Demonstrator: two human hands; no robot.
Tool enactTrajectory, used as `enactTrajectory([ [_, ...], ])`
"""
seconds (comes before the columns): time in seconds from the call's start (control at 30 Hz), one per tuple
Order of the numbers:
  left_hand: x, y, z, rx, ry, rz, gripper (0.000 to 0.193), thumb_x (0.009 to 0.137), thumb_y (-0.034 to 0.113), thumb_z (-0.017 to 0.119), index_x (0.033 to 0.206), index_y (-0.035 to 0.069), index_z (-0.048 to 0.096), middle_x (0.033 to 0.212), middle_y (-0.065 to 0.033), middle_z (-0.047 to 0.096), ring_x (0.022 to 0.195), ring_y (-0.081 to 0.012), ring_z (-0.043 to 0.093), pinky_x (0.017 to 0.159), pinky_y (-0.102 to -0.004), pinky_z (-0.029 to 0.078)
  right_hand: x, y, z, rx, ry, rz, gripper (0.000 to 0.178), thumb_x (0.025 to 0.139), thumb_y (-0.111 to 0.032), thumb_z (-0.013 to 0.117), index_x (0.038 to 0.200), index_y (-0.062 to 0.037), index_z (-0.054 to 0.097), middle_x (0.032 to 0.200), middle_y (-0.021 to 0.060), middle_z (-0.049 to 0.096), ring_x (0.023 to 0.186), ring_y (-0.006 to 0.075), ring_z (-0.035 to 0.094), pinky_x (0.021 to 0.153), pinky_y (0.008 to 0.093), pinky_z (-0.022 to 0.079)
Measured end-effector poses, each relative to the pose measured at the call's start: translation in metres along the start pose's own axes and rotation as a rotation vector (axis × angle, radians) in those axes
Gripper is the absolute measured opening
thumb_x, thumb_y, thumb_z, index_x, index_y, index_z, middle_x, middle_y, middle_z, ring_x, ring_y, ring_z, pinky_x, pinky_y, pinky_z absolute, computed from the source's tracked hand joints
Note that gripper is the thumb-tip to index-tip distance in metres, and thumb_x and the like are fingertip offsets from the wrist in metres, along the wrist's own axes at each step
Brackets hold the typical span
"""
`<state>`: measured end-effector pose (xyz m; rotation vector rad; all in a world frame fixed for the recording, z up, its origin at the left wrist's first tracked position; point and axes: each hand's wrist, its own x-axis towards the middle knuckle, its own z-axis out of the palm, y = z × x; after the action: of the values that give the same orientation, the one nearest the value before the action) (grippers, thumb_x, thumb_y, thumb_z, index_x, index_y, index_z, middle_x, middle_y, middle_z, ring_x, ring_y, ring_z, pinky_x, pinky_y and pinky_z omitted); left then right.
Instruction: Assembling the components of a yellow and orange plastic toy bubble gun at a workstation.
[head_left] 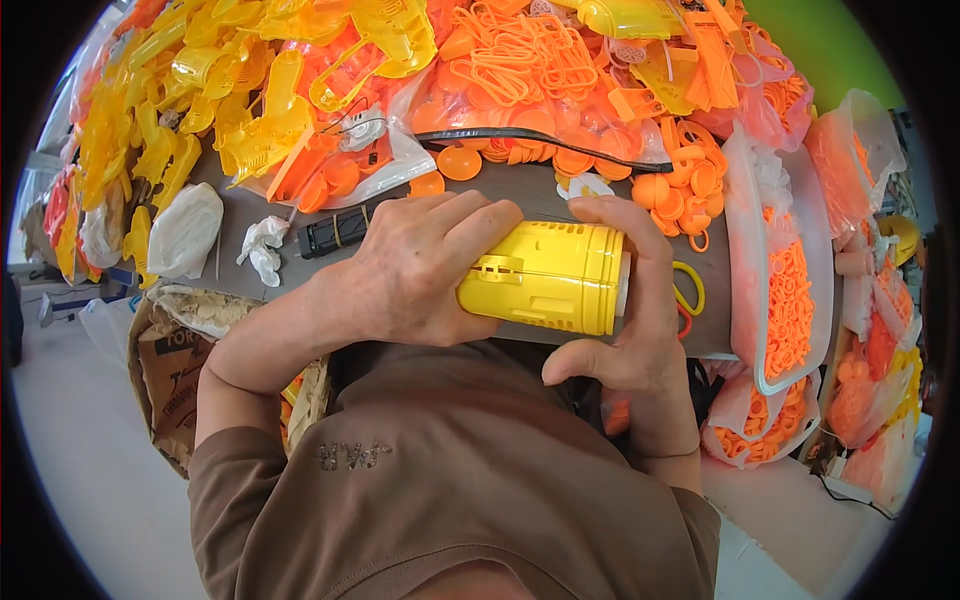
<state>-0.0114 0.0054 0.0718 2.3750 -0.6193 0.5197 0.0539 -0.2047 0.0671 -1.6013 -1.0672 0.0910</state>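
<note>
Over the near edge of the table, I hold a yellow cylindrical plastic housing (555, 277) on its side. Slots and a small raised loop show on its surface. My left hand (425, 265) is closed around its left end and hides that end. At the other end, my right hand (645, 310) cups the rim, fingers curved over the top and thumb spread below. A white edge (623, 283) shows between the housing and my right palm. Yellow-handled scissors (690, 285) lie partly hidden beside my right hand.
Yellow plastic shells (265, 120) are heaped at the far left. Orange discs (460, 163) and orange loops (525, 55) lie at the back. A clear bin (745, 270) of small orange rings stands right. A black tool-like object (335, 230) and crumpled white plastic (263, 248) lie left.
</note>
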Motion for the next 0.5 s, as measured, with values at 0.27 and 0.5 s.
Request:
enactTrajectory([
  [0.27,0.002,-0.003,-0.004,-0.055,-0.056,0.062,0.074,0.062,0.032,0.081,0.121,-0.003,0.054,0.088,-0.0156,0.062,0.072,-0.0280,0.062,0.061,-0.0351,0.049,-0.014,0.022,0.005,-0.086,0.065,-0.127,0.082,0.063,-0.026,0.086,0.124,0.0008,0.038,0.111,0.0178,0.050,0.098,0.0237,0.054,0.084,0.0342,0.047],
  [0.5,-0.011,-0.004,0.005,-0.196,0.149,-0.004,0.051,0.080,0.036,0.067,0.110,-0.005,0.061,0.094,-0.0182,0.063,0.076,-0.0273,0.064,0.065,-0.0337,0.051,-0.016,0.017,0.022,-0.078,0.183,-0.160,0.082,0.064,-0.029,0.085,0.123,0.0000,0.038,0.110,0.0179,0.050,0.098,0.0246,0.054,0.083,0.0348,0.047],
])
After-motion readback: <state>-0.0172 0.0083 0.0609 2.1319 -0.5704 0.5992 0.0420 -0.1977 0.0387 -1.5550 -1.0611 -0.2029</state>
